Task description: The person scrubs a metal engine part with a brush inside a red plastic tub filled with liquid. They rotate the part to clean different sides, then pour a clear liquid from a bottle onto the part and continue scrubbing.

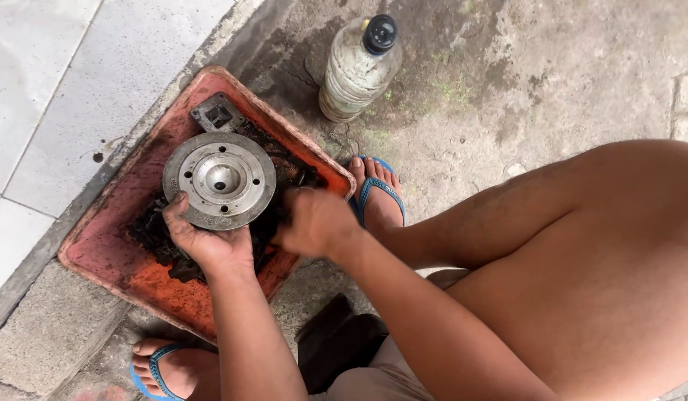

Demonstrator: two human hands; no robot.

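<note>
A round grey metal disc [219, 180] with a raised hub and bolt holes is held over an orange-red tray [106, 249]. My left hand [210, 241] grips the disc's near edge from below, with the thumb on its rim. My right hand [316, 221] is blurred, its fingers curled, at the disc's right edge above dark greasy parts [154, 238] lying in the tray. Whatever is inside the right hand is hidden. A small square metal part [218, 115] lies at the tray's far corner.
A clear plastic bottle [357, 67] with a black cap stands on rough concrete beyond the tray. My feet in blue sandals [377, 194] [164, 369] flank the tray. White floor tiles [47, 82] lie to the left, and a dark block [336, 345] sits near my knees.
</note>
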